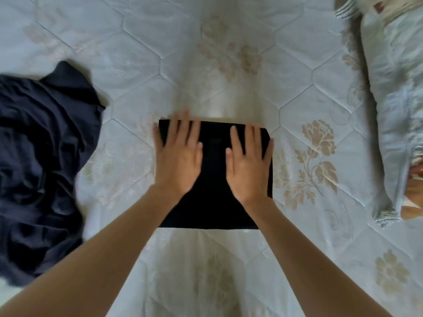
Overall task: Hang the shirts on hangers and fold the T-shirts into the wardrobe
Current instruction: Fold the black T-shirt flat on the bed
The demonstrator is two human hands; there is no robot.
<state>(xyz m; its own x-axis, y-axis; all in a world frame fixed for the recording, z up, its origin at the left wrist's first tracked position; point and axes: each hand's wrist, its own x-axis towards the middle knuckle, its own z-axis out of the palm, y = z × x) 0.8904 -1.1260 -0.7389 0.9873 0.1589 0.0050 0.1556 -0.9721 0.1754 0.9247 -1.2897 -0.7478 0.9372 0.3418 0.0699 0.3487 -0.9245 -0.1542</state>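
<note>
A: Hands?
B: Left hand (177, 154) and right hand (249, 161), fingers straight, pressing flat side by side on folded black T-shirt (212, 202), mid quilted mattress (229, 53).
A: Else?
B: Crumpled navy garment (43, 161) left, pillow (393, 99) right.

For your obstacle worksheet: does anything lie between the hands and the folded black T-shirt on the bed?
Nothing visible does. The left hand and right hand lie flat on the folded black T-shirt. The dark blue garment lies apart, at the left.
</note>
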